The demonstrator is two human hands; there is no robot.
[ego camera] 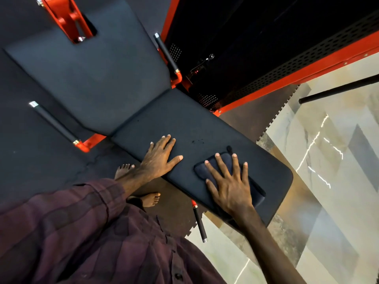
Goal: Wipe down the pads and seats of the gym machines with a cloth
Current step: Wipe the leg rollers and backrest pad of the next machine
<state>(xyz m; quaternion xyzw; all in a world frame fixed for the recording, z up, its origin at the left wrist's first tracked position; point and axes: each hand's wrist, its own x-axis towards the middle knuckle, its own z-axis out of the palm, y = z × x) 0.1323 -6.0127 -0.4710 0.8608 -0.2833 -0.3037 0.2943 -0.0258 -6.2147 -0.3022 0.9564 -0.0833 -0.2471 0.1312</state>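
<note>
A long black pad (196, 124) of a red-framed gym machine runs from the middle toward the lower right. A wider black seat pad (88, 74) joins it at the upper left. A dark folded cloth (223, 160) lies on the long pad near its lower end. My right hand (229, 185) presses flat on the cloth with fingers spread. My left hand (160, 158) rests flat on the bare pad, to the left of the cloth, holding nothing.
Black grip handles stick out beside the seat (55, 124) (167, 53) and below the pad (200, 222). The red frame and a perforated black guard (287, 72) stand behind. Dark rubber mat lies under the machine, marble-look tile floor (328, 181) to the right. My bare feet (151, 198) stand under the pad's edge.
</note>
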